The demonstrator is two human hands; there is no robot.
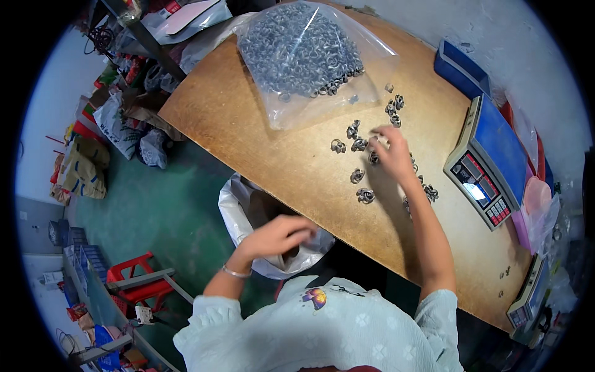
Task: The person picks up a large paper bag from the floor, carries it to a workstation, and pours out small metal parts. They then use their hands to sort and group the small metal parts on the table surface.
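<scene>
My right hand point(392, 150) is over the wooden table, thumb and fingertips apart among small piles of shiny metal rings point(359, 144). One pile of rings point(374, 158) lies right beside its thumb. Further piles of rings point(365, 196) are scattered nearer to me, some partly behind my right forearm. My left hand point(279, 237) hangs off the table's near edge, above a white bag point(237, 208) that stands open below. Its fingers reach out loosely to the right, slightly blurred, with nothing visible in them. A clear plastic bag point(297, 53) full of metal rings lies at the table's far side.
To the right on the table point(285, 167) stands a scale point(480, 180) with a blue top. Behind it is a blue bin point(462, 68). A second scale point(527, 297) sits at the lower right. On the green floor at left are a red stool point(139, 279) and several bags point(118, 124).
</scene>
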